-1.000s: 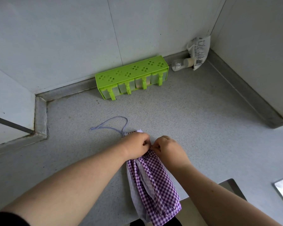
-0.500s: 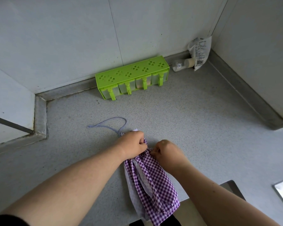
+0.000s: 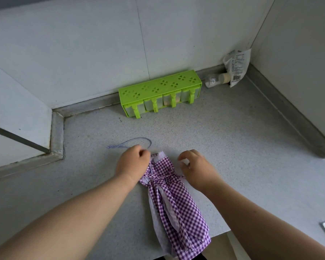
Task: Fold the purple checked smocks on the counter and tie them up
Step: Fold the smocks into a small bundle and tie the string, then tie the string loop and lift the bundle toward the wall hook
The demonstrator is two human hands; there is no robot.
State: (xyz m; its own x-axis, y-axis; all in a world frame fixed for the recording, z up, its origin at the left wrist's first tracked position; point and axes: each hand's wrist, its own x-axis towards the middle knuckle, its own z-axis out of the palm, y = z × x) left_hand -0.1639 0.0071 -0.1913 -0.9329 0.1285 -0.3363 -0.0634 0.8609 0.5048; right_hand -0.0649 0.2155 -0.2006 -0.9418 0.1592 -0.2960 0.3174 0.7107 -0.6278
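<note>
My left hand [image 3: 132, 162] was curled at the upper left edge of the smock [image 3: 174, 199], and I judged it was pinching the cord [image 3: 131, 144] that looped away toward the upper left of the frame, though the fingertips were turned under and I could not see the pinch itself. My right hand [image 3: 194, 168] hovered just right of the bundle, fingers loosely bent, holding nothing I could make out. Between them a tie [image 3: 163, 177] crossed the narrow bundle, cinching it, so the knot seemed nearly done. The smock lay low in the centre of the frame on the grey counter [image 3: 233, 132], its lower end hanging over the near edge. Both forearms reached up from the bottom corners.
</note>
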